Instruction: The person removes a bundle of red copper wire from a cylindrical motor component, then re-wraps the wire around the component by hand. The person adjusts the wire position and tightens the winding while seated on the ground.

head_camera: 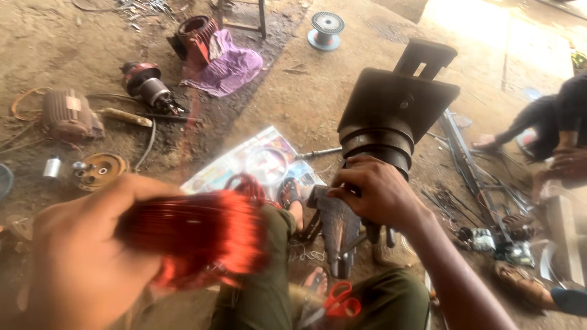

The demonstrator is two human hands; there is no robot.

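Down at eight o'clock my left hand (79, 256) is closed around a blurred bundle of red wire (195, 238), while at three o'clock my right hand (373, 192) clasps the dark winding machine (391, 116); feeding needs steadiness.

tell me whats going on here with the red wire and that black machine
A person sits on a dirt floor. Their left hand grips a bundle of red wire, blurred in the picture. Their right hand rests on a black machine standing between their legs. Red-handled scissors lie by their feet, and a printed sheet is spread ahead. Motor parts sit to the left. Another person sits at the right edge.
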